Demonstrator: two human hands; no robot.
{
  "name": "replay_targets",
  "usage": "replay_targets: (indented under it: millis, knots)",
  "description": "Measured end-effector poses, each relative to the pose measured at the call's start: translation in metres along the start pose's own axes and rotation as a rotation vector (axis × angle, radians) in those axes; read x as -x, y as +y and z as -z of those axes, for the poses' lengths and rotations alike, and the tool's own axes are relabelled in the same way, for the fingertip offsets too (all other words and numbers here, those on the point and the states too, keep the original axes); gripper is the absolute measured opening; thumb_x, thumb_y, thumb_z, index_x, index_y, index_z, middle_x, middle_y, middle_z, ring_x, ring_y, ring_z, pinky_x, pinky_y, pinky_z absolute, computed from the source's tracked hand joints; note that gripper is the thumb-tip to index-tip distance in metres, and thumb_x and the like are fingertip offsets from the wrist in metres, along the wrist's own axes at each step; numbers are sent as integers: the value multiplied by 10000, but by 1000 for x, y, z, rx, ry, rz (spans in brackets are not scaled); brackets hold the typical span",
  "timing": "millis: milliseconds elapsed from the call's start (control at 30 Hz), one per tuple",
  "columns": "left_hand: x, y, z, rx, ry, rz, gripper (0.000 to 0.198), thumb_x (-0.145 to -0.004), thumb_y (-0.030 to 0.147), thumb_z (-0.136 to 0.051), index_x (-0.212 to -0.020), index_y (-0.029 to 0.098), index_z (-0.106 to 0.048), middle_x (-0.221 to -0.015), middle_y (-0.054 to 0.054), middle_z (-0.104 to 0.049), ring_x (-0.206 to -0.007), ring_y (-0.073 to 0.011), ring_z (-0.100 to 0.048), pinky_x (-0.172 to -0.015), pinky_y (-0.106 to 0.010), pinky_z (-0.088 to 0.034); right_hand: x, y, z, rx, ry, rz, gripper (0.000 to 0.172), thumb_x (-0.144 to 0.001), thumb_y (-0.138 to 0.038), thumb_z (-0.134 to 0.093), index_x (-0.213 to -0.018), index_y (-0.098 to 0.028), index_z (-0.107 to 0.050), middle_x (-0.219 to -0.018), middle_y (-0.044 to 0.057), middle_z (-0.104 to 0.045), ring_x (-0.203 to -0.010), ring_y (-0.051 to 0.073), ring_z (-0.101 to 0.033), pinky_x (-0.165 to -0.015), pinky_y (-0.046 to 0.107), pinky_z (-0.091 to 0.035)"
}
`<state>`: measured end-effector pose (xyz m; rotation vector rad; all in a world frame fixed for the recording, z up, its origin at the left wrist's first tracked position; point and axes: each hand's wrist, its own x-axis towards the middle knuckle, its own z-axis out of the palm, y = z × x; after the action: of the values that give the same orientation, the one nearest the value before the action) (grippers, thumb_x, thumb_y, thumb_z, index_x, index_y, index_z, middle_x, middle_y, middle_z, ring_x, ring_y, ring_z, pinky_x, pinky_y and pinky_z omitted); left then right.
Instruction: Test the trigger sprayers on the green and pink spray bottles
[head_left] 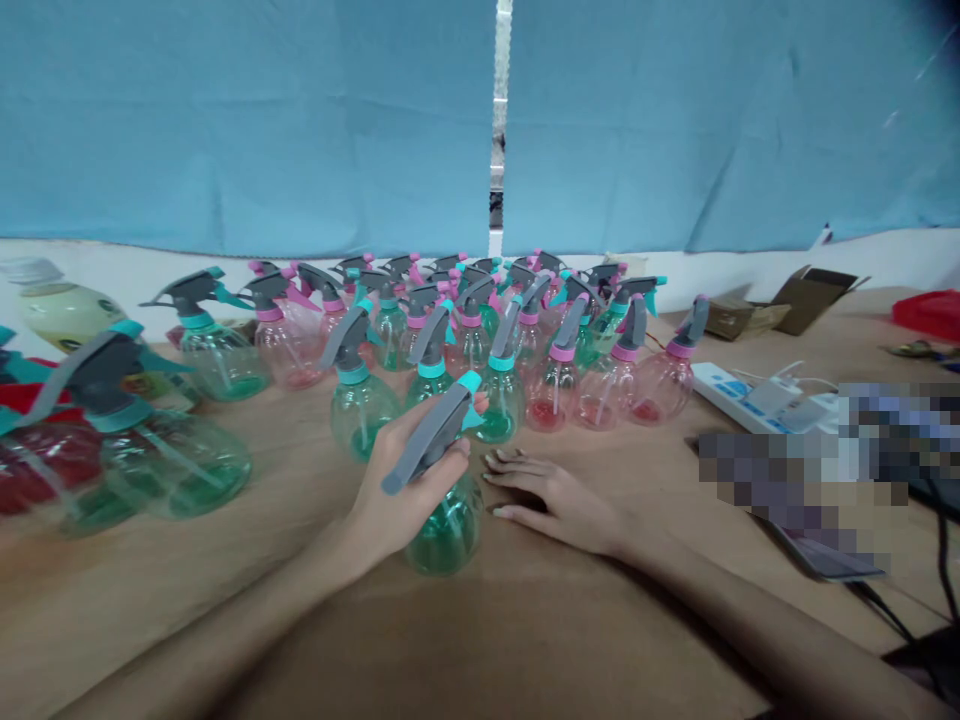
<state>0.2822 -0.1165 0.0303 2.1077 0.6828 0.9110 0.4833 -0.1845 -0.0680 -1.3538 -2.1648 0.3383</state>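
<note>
My left hand [391,475] is closed round the neck of a green spray bottle [444,535] with a grey and turquoise trigger head. Its nozzle points away from me, and the bottle stands upright or nearly so at the middle of the table. Just to its right lies my right hand [559,497], palm down on the tabletop with fingers stretched toward the bottle, holding nothing. Beyond both hands are more green spray bottles [496,410] and pink spray bottles [596,398], in close rows.
At the left, another green spray bottle [176,470] stands beside red ones, with a large white-capped bottle [71,310] behind. On the right are a white power strip [739,395], a phone-like device [825,555] with a cable, and an open cardboard box [814,297]. A blue cloth [300,130] hangs behind.
</note>
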Motion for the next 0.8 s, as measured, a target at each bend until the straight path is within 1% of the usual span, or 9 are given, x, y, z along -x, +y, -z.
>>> replay_targets:
  millis: [167, 300, 433, 533, 633, 733, 800]
  knots:
    - [0, 0, 0, -6, -15, -14, 241, -796, 241, -497, -1020, 224, -585, -760, 5, -569, -630, -154, -541, -627, -290, -468, 0, 1, 0, -14, 3, 0, 470, -896, -438, -497, -1321, -238, -487, -1377, 68, -491, -1296, 210, -420, -1099, 441, -312]
    - [-1, 0, 1, -56, 15, -40, 188, -783, 230, -492, -944, 225, -590, -730, 12, -576, -614, -151, -540, -574, -270, -445, 0, 1, 0, -4, 0, -4, 469, -896, -442, -495, -1320, -242, -488, -1378, 62, -491, -1296, 206, -420, -1101, 440, -313]
    - [-1, 1, 1, -55, 24, -59, 150, -783, 219, -483, -898, 218, -579, -753, 9, -588, -645, -149, -548, -589, -263, -441, 0, 1, 0, 9, -14, -9, 476, -897, -450, -489, -1314, -223, -495, -1384, 69, -484, -1295, 200, -422, -1107, 427, -307]
    - [-1, 2, 2, -35, -20, -37, 156, -783, 218, -475, -898, 223, -580, -764, 12, -609, -637, -148, -556, -590, -265, -440, 0, 1, 1, -11, 5, -5, 457, -897, -439, -495, -1299, -222, -511, -1363, 69, -509, -1281, 191, -441, -1098, 413, -325]
    - [-1, 2, 3, -29, -60, -17, 213, -788, 216, -466, -958, 238, -592, -720, 24, -611, -625, -153, -566, -581, -269, -438, -1, 0, 2, -33, 19, -2, 437, -898, -421, -502, -1288, -224, -521, -1341, 67, -533, -1271, 184, -454, -1090, 403, -341]
    - [-1, 0, 4, -18, -73, -61, 286, -796, 223, -468, -1050, 242, -599, -705, 25, -603, -661, -162, -580, -615, -279, -457, -1, -1, 3, -25, 18, -4, 431, -899, -411, -504, -1280, -211, -528, -1338, 75, -535, -1267, 184, -458, -1088, 398, -346]
    - [-1, -2, 5, -15, -78, -76, 292, -794, 224, -477, -1053, 235, -612, -696, 23, -601, -666, -161, -580, -627, -281, -465, -1, -1, 3, -15, 14, -2, 426, -903, -405, -500, -1278, -206, -529, -1340, 76, -533, -1268, 182, -457, -1090, 395, -344]
